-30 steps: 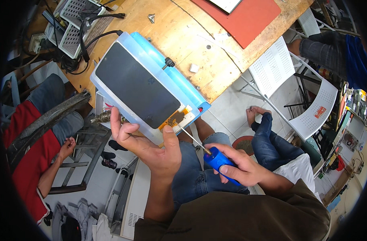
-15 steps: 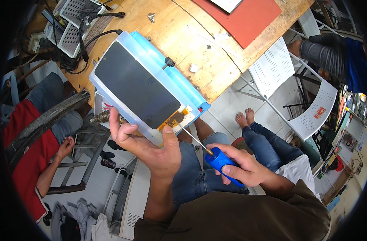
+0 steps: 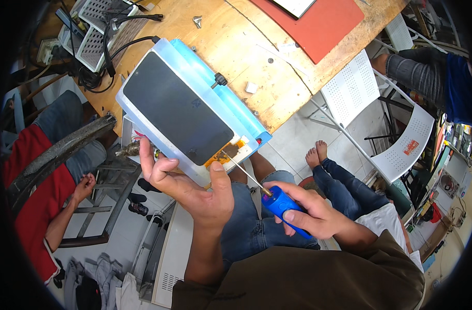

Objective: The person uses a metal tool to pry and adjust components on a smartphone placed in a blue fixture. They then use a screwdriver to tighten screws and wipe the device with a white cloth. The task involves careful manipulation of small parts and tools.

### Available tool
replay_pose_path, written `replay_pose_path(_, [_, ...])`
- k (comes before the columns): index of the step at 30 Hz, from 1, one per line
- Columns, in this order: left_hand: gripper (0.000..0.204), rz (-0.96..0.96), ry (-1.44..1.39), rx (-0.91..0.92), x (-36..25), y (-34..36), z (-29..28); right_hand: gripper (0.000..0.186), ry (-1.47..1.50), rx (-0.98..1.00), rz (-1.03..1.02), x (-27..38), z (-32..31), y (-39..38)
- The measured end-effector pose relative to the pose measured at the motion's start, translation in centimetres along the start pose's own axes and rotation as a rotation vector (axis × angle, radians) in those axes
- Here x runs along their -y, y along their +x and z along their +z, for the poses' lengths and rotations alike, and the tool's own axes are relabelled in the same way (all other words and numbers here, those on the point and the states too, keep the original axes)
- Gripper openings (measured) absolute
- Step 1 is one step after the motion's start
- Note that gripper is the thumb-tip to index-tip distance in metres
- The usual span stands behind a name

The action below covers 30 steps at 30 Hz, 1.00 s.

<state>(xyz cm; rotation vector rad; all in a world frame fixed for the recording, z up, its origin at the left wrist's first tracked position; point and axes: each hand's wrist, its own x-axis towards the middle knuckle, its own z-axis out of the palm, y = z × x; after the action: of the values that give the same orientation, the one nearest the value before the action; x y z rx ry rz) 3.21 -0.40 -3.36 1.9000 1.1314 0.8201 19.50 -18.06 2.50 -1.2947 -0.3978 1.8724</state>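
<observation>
A dark phone screen lies face up on a blue machine with a pale, flat top. Orange tape with a brown patch runs along the screen's near end. My right hand grips a blue handheld tool with a long thin metal shaft, whose tip touches the brown patch. My left hand is spread at the machine's near left edge. Its thumb rests by the orange tape, and its other fingers stretch up along the side, holding nothing that I can see.
The wooden table carries a red mat, a small white block and a metal piece. White baskets and black cables stand far left. White chairs are at right; other people sit on both sides.
The tool's tip has shifted slightly left and away from me across the brown patch, my right hand following a little. My left hand stays in place.
</observation>
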Motion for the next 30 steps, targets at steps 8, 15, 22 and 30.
replay_pose_path(8, [0.050, -0.003, -0.004, 0.004, 0.0, 0.0, 0.0, 0.062, -0.024, 0.036, -0.003, -0.4, 0.3, 0.1])
replay_pose_path(15, [0.051, 0.004, -0.007, 0.004, 0.0, 0.0, 0.0, 0.062, -0.001, -0.004, -0.029, -0.5, 0.5, -0.1])
replay_pose_path(22, [0.052, -0.032, -0.005, 0.008, -0.2, 0.0, -0.2, 0.061, 0.022, -0.041, -0.031, -0.9, 1.0, -0.1])
replay_pose_path(30, [0.052, -0.020, -0.015, 0.009, -0.1, 0.1, -0.1, 0.064, 0.038, -0.004, -0.005, -1.5, 1.3, -0.4])
